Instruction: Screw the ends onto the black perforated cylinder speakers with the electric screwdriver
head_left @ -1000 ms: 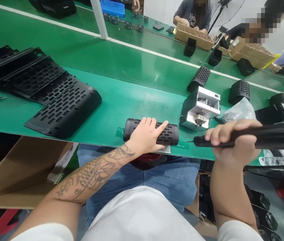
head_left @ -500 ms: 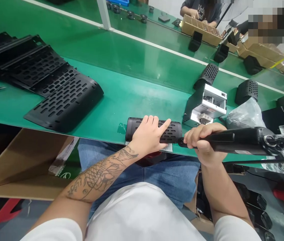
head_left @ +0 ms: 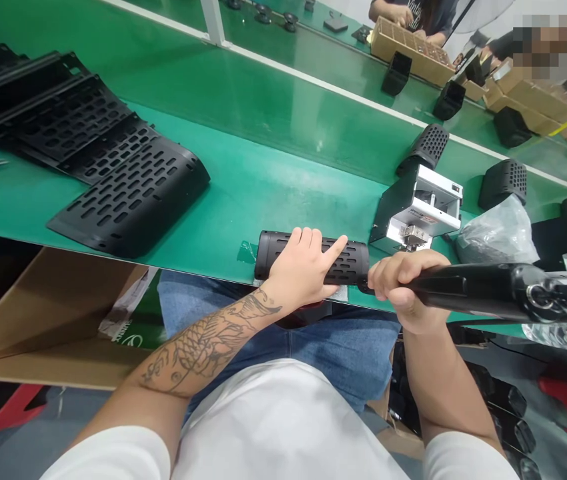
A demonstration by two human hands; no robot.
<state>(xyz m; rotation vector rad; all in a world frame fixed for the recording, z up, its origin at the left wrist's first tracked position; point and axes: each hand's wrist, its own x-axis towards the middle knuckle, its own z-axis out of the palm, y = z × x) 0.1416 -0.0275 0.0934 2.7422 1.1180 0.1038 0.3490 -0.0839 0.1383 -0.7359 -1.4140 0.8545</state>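
Along the front edge of the bench lies a black slotted speaker casing [head_left: 348, 261]. My left hand [head_left: 303, 263] spans it, with fingers over the far side, the index finger spread toward the right and the thumb at the near edge. In my right hand [head_left: 411, 287] is a black electric screwdriver [head_left: 473, 287], held almost level with the fingers wrapped round its front part. Its tip end meets the right end of the casing; the bit itself cannot be made out. Just behind my right hand stands a white and black screw feeder [head_left: 423, 207].
Several overlapping slotted black panels [head_left: 128, 193] lie on the left of the green bench [head_left: 243, 167]. A clear plastic bag [head_left: 496, 233] sits right of the feeder. Beyond the white rail are black housings [head_left: 503, 183] and a partitioned cardboard box [head_left: 408, 47] before a co-worker.
The whole view has shifted slightly. The screwdriver's body has tilted a little, its rear end lower, while its front stays at the casing's right end. My left hand keeps its place on the casing.
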